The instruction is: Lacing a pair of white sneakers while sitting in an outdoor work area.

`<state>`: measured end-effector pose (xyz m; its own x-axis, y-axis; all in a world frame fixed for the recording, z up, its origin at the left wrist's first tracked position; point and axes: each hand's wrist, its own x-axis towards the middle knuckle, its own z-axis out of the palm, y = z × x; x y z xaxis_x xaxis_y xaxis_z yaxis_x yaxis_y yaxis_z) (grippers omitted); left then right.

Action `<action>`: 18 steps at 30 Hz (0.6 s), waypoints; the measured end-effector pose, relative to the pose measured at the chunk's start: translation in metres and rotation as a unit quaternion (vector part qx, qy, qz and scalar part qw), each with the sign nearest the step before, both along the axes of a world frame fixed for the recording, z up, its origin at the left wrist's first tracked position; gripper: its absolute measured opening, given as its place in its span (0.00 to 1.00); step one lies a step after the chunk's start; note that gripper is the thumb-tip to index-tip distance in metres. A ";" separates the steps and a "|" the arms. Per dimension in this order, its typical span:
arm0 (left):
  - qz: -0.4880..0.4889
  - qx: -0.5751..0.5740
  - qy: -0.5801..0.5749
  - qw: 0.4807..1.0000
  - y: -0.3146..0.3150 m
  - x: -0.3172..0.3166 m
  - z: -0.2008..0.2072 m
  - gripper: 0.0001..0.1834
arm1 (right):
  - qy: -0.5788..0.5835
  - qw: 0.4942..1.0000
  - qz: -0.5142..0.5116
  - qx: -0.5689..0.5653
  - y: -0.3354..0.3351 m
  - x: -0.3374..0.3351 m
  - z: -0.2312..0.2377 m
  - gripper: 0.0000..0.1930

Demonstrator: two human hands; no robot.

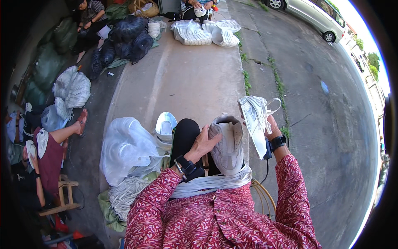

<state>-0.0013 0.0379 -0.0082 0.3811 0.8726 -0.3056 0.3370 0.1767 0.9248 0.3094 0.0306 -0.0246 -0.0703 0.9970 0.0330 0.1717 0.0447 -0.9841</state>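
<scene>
On my lap rests a grey shoe upper, its opening facing away from me and no lace visible in it. My left hand grips its left side, with the thumb over the edge and some fingers hidden. Out to the right, my right hand holds up a white sneaker upper. A loop of white lace stands out from its right side. A bundle of white laces lies across my lap, below the grey upper.
Left of my knee are a pale shoe, a clear plastic bag and a heap of white laces. White stacked uppers lie ahead, near a co-worker's hands. Other people sit at left by dark bags. A silver van stands far right.
</scene>
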 end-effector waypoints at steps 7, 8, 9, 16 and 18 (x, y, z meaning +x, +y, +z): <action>0.014 -0.044 -0.015 0.999 0.011 0.027 0.006 0.40 | 0.332 0.937 0.005 -0.107 0.006 0.002 0.003 0.16; 0.090 -0.003 -0.027 0.996 0.013 0.026 0.008 0.40 | 0.394 0.908 -0.014 -0.138 0.007 0.000 0.003 0.16; 0.159 0.017 -0.033 0.987 0.016 0.025 0.011 0.41 | 0.395 0.904 -0.024 -0.159 0.003 0.002 0.004 0.16; 0.439 0.128 -0.314 0.832 0.070 -0.050 0.054 0.37 | 0.286 0.947 -0.016 -0.143 -0.006 0.016 0.010 0.20; 0.469 0.097 -0.362 0.800 0.076 -0.076 0.066 0.35 | -0.193 0.980 0.038 0.033 0.001 0.013 0.012 0.13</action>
<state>-0.0777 0.1141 0.0582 -0.4543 0.8820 -0.1251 -0.4951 -0.1333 0.8586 0.3220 0.0313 -0.0128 -0.1641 0.9850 0.0538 0.5245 0.1333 -0.8409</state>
